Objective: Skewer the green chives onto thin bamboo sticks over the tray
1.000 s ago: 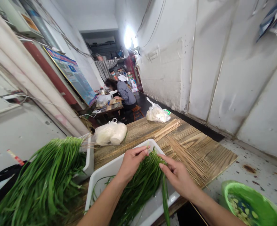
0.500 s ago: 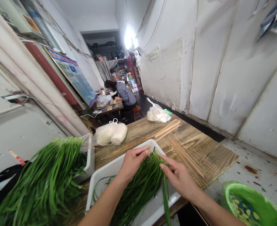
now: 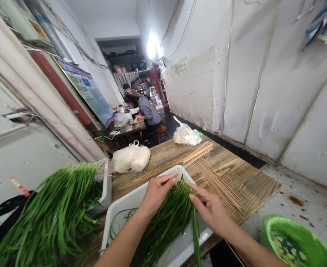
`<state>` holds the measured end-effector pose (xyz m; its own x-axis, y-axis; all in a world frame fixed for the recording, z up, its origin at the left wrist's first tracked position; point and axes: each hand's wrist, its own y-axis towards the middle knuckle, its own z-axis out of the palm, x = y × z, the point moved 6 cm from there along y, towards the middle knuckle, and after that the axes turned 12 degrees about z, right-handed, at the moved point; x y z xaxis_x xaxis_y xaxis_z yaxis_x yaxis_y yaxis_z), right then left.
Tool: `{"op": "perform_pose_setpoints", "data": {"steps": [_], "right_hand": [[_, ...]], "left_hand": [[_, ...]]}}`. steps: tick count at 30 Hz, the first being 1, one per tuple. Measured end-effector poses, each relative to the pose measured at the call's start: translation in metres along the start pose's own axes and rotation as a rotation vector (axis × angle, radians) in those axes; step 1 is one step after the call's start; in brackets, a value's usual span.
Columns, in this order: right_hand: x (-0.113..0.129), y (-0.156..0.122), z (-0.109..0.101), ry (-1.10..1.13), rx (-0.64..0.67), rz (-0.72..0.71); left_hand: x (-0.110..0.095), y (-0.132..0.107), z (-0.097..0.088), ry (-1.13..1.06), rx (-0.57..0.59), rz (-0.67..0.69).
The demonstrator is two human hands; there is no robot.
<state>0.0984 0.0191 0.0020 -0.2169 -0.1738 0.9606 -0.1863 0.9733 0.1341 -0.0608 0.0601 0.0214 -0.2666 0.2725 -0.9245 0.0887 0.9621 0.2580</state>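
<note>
A bunch of green chives (image 3: 167, 218) lies in a white tray (image 3: 124, 205) on the wooden table (image 3: 244, 174). My left hand (image 3: 156, 193) rests on the bunch's cut end, fingers pinched on a few stalks near the tray's far rim. My right hand (image 3: 210, 211) is on the right side of the same bunch, fingers curled on stalks, with one long leaf hanging down over the tray's near edge.
A large heap of chives (image 3: 52, 215) fills another white tray at left. Bamboo skewers (image 3: 219, 178) are spread over the table. Two white plastic bags (image 3: 131, 157) (image 3: 185, 135) sit further back. A green bowl (image 3: 297, 241) is at lower right. Other people sit at a far table (image 3: 145, 111).
My hands have hardly moved on the chives. Another person has come into view behind the seated one at the far table.
</note>
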Motion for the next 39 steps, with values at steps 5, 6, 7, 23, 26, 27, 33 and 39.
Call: {"op": "perform_pose_setpoints", "data": {"steps": [5,6,7,23,26,27,33,39], "right_hand": [[0.002,-0.001,0.0,0.006,0.015,-0.016],[0.002,-0.001,0.0,0.009,0.014,-0.018],[0.002,-0.001,0.0,0.012,0.014,-0.021],[-0.001,-0.002,0.002,-0.002,0.034,-0.008],[-0.001,-0.002,0.002,0.009,0.038,-0.001],[0.0,-0.002,0.002,0.006,0.031,0.0],[0.001,-0.001,0.001,-0.019,0.008,0.019],[-0.004,0.003,0.001,-0.029,-0.001,0.043]], "left_hand": [[0.003,0.0,-0.001,0.012,-0.006,0.01],[0.003,0.0,-0.001,0.011,-0.008,0.011],[0.004,0.001,-0.001,0.012,-0.011,0.015],[-0.002,0.002,-0.002,0.176,-0.031,0.168],[-0.006,0.001,-0.001,0.233,-0.042,0.22],[-0.007,0.001,-0.001,0.25,-0.048,0.233],[-0.01,-0.001,-0.003,0.349,-0.121,0.29],[-0.016,-0.009,0.015,0.392,-0.008,0.448]]}}
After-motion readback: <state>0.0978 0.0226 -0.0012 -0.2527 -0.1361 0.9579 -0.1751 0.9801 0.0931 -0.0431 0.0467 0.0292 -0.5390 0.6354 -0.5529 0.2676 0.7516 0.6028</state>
